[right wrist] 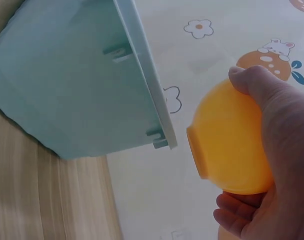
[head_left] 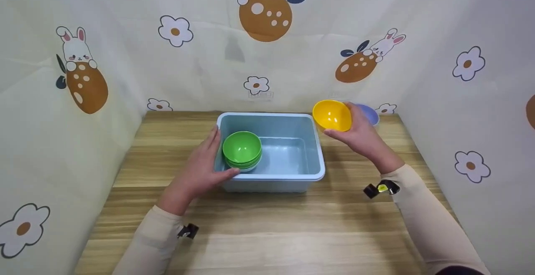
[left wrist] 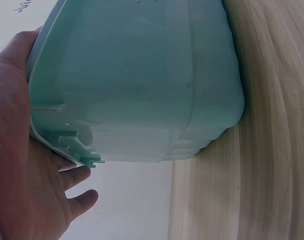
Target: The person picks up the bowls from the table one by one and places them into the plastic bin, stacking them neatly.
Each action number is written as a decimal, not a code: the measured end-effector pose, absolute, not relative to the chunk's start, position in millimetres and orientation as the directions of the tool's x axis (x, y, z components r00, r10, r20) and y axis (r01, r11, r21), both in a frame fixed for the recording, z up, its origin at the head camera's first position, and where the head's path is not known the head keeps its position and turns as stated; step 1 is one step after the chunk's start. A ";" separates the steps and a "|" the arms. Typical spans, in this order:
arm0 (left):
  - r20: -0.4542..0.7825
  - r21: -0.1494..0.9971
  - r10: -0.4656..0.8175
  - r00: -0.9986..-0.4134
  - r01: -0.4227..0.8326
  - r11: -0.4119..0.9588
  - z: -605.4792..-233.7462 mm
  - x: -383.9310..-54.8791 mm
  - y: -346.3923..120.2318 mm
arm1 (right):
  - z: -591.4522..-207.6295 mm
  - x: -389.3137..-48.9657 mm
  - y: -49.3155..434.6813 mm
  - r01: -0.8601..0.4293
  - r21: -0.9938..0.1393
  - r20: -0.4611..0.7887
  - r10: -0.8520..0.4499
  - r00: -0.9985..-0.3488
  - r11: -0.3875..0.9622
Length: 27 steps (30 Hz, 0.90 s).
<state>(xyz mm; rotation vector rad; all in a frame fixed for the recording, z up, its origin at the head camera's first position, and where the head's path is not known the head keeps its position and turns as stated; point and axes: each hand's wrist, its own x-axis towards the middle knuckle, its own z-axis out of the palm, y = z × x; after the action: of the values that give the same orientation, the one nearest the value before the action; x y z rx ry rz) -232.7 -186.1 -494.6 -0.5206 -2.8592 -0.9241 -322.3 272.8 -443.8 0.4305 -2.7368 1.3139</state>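
Note:
In the head view a pale blue plastic bin [head_left: 273, 177] stands on the table. My left hand [head_left: 202, 164] rests at its front left corner, thumb along the front rim and fingers along the left side; the left wrist view shows those fingers [left wrist: 82, 202] loosely extended by the rim. A stack of green bowls [head_left: 242, 147] sits in the bin's left part. My right hand [head_left: 363, 135] grips a yellow bowl [head_left: 330, 115] just off the bin's back right corner, thumb and fingers on opposite sides of it. The bowl's base [right wrist: 197, 152] faces the bin in the right wrist view.
A purple bowl [head_left: 368, 115] is at the table's back right, partly hidden by the right hand. Patterned cloth [head_left: 200, 66] hangs behind the wood-grain table [head_left: 267, 233] and on both sides of it.

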 end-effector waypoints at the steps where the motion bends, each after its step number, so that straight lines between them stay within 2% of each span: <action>1: 0.189 0.551 0.292 -0.938 0.347 0.759 -494.6 -232.6 -186.2 | -442.9 -322.7 271.4 -0.286 -0.754 0.190 -0.221 -0.957 0.592; 27: 0.188 0.539 0.295 -0.937 0.349 0.766 -497.2 -234.6 -186.6 | -428.6 -324.2 232.2 -0.294 -0.769 0.123 -0.320 -0.939 0.568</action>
<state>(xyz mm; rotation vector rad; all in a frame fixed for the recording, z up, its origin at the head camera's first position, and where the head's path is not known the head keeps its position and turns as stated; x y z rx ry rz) -234.6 -186.6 -497.2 -0.5237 -2.8657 -0.9028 -324.2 232.2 -428.6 0.5499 -2.8080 1.3688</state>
